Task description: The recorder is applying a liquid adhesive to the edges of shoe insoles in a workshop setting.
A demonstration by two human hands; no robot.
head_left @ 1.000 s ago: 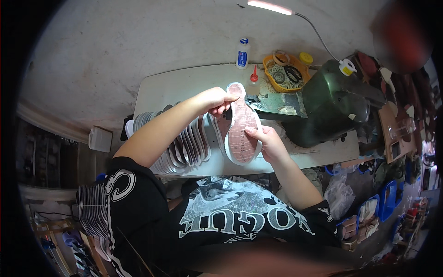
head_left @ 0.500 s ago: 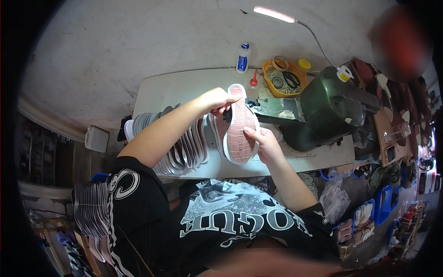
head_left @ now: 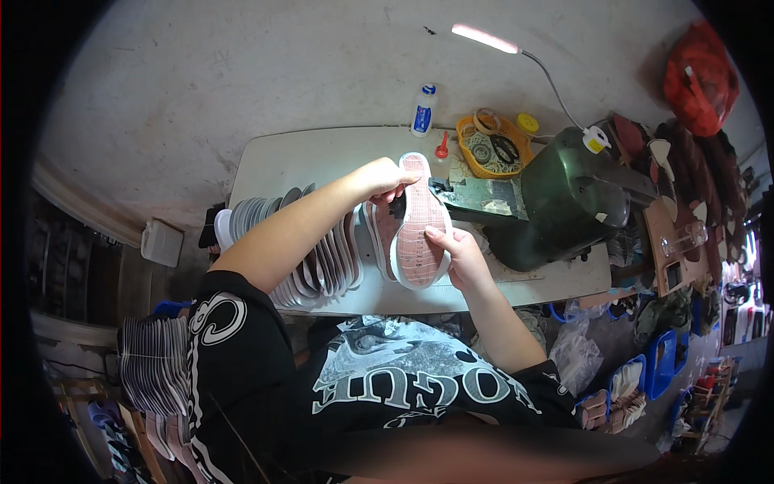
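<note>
A pink insole [head_left: 422,218] with a white edge is held upright between my two hands, its printed pink face turned toward me. My left hand [head_left: 385,179] pinches its narrow upper end, thumb on the face. Lower down, my right hand [head_left: 461,252] grips the right side of the wide end with the thumb across the pink face. Behind the insole stands a green machine [head_left: 564,198], its arm [head_left: 484,196] reaching left to the insole's edge. To the left, a long row of insoles [head_left: 326,258] stands on the white table [head_left: 322,143], partly behind my left forearm.
Along the back are a white bottle with a blue label [head_left: 422,111], a red-tipped bottle [head_left: 441,147] and a yellow basket of bands [head_left: 492,145]. A lit lamp [head_left: 486,38] leans over the machine. Tied insoles [head_left: 156,363] stack at my left; blue bins [head_left: 663,363] stand right.
The view has shifted slightly, bringing the red bag on the right wall into clear sight. Both hands keep the same hold on the insole.
</note>
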